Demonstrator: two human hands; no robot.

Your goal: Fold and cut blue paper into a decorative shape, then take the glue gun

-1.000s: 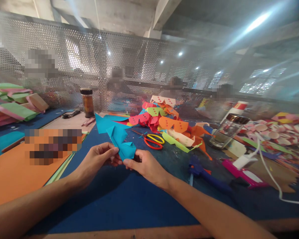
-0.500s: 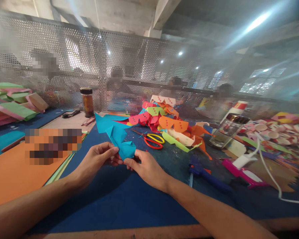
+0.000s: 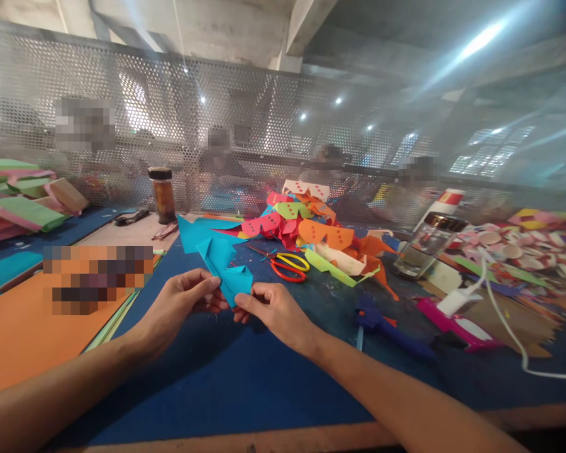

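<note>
A folded piece of blue paper (image 3: 231,277) is held up above the blue tabletop, between both hands. My left hand (image 3: 193,296) pinches its lower left edge between thumb and fingers. On the other side, my right hand (image 3: 268,308) grips the lower right corner, thumb on top. Just behind the folded piece lies more blue paper (image 3: 193,236), partly covered by it. Scissors (image 3: 290,265) with one red and one yellow handle rest a little beyond my right hand.
Cut paper shapes with dots (image 3: 325,234) are heaped at the back. Rightward are a blue glue gun (image 3: 391,330), a pink power strip (image 3: 457,324) with a white cable and a glass jar (image 3: 427,245). Orange sheets (image 3: 23,340) and a dark-lidded bottle (image 3: 163,196) stand left.
My right thumb and fingers have shifted slightly on the folded blue paper, and its lower right part now looks flatter. The view has moved a little to the right.
</note>
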